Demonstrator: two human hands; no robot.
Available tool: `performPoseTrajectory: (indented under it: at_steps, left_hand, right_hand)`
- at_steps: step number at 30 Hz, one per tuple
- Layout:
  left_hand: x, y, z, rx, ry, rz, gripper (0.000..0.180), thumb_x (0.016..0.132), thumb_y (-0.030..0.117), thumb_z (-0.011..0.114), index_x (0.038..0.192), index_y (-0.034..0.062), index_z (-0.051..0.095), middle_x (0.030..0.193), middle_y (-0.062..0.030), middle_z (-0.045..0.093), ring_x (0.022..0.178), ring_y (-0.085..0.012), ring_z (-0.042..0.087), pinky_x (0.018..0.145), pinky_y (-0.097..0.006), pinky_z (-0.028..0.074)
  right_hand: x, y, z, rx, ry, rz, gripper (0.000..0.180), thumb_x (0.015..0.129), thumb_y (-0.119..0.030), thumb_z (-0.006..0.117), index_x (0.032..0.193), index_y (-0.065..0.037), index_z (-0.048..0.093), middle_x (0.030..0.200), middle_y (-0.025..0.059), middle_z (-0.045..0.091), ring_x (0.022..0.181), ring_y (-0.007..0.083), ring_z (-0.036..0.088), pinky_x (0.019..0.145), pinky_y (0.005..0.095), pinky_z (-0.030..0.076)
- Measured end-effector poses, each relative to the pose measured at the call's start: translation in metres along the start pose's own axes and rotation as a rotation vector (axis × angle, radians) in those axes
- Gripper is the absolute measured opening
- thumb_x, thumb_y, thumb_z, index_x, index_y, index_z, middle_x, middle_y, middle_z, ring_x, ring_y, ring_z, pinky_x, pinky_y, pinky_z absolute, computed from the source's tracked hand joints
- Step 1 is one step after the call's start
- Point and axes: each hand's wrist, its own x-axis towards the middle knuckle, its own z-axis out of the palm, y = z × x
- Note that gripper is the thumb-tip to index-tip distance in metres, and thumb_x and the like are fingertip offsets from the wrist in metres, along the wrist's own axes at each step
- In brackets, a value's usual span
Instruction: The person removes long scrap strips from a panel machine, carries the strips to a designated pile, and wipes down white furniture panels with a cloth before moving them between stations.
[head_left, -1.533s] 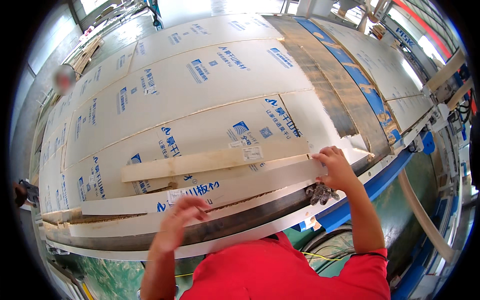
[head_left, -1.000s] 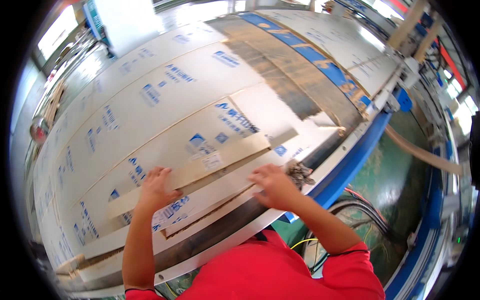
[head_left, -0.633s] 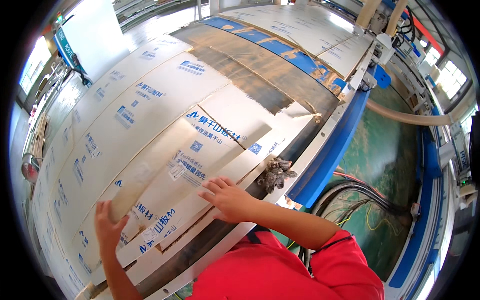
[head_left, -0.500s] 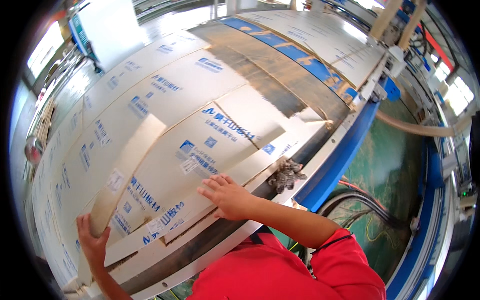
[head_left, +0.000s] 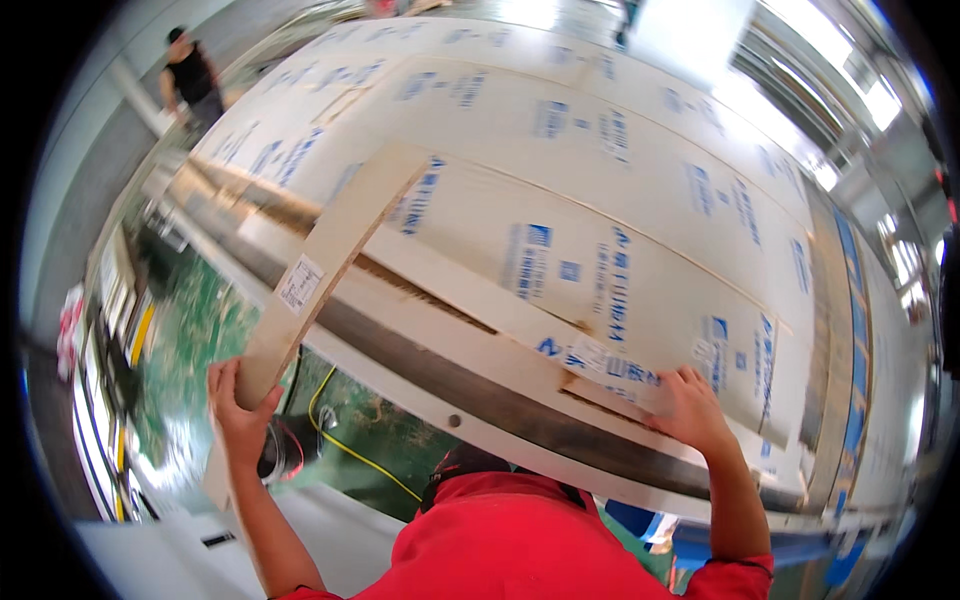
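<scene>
My left hand (head_left: 240, 410) is closed around the lower part of a long, narrow pale board strip (head_left: 345, 230) with a white label on it. The strip slants up and away across the near edge of the work table, its far end over the printed panels. My right hand (head_left: 695, 410), slightly blurred, lies at the near edge of a white panel with blue print (head_left: 640, 290), fingers apart and touching the surface. Beside its fingertips is a small white label (head_left: 590, 355). Narrow cut gaps (head_left: 430, 295) run along the panel's near side.
More printed panels (head_left: 660, 120) cover the table towards the back. A person in a dark sleeveless top (head_left: 192, 80) stands at the far left. On the green floor lie a yellow cable (head_left: 350, 455) and a dark bucket-like container (head_left: 290, 450). Boards lean at the left.
My view has turned to the left. The board strip in my left hand has swung out past the table's near edge. My right hand has moved along the panel's near edge.
</scene>
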Motion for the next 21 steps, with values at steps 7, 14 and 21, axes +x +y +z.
performPoseTrajectory:
  at_steps: [7,14,21]
  left_hand:
    - [-0.139,-0.059,0.009,-0.225,0.115,-0.529,0.048,0.069,0.017,0.077,0.107,-0.0044,0.058,0.099,-0.0092,0.052,0.09,-0.0203,0.053,0.079,-0.029,0.043]
    - [-0.25,-0.079,0.029,-0.949,0.036,-0.907,0.034,0.088,0.028,0.062,0.11,0.0011,0.06,0.096,-0.0046,0.062,0.094,-0.0128,0.057,0.084,-0.027,0.042]
    - [-0.284,-0.073,0.04,-1.265,0.114,-1.057,0.034,0.092,0.029,0.056,0.111,0.0012,0.058,0.1,-0.0085,0.064,0.093,-0.0185,0.061,0.087,-0.031,0.044]
  right_hand:
    - [0.011,0.026,0.012,0.145,0.026,-0.149,0.052,0.053,-0.024,0.082,0.094,-0.002,0.058,0.093,0.0145,0.056,0.089,0.0332,0.054,0.078,0.0388,0.045]
    - [0.032,0.012,0.029,0.479,-0.049,-0.197,0.05,0.052,-0.022,0.082,0.089,-0.002,0.054,0.082,0.0073,0.051,0.076,0.0185,0.05,0.068,0.031,0.042]
    - [0.041,-0.04,0.031,0.564,-0.12,-0.279,0.055,0.055,-0.029,0.082,0.095,-0.003,0.054,0.084,0.0007,0.05,0.076,0.0129,0.046,0.069,0.0276,0.039]
